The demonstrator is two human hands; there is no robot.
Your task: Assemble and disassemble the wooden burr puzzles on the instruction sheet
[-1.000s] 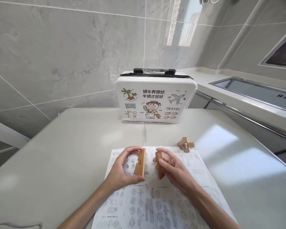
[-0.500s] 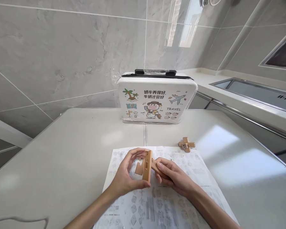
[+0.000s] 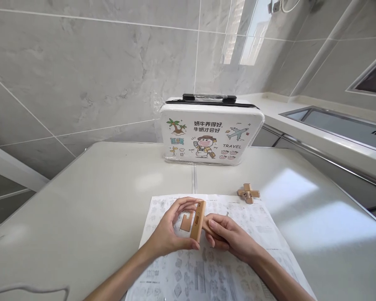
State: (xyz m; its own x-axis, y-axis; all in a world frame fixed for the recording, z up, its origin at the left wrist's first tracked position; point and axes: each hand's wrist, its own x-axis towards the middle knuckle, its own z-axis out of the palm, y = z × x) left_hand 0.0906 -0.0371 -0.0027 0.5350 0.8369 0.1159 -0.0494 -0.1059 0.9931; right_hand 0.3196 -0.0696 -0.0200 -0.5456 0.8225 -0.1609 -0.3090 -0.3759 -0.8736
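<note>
My left hand (image 3: 172, 230) grips a flat wooden puzzle piece (image 3: 198, 223) by its two ends, fingers at the top and thumb at the bottom. The piece stands on edge, has a slot in its middle and is marked "2". My right hand (image 3: 228, 234) pinches a second wooden puzzle piece (image 3: 209, 225), mostly covered by the fingers. Its far end meets the right side of the slotted piece; whether it enters the slot I cannot tell. A notched wooden piece (image 3: 185, 222) shows through the gap of my left hand, seemingly on the printed sheet (image 3: 188, 271) below.
A cross-shaped wooden puzzle (image 3: 248, 193) sits at the sheet's upper right corner. Behind it, a white cartoon-printed case (image 3: 211, 133) in clear plastic stands on the white table (image 3: 113, 184) near the tiled wall. To the right is a counter with a sink (image 3: 341, 125).
The view has shifted slightly, so everything sits a little further right and lower. The slotted piece leans a bit more. Both hands keep their holds.
</note>
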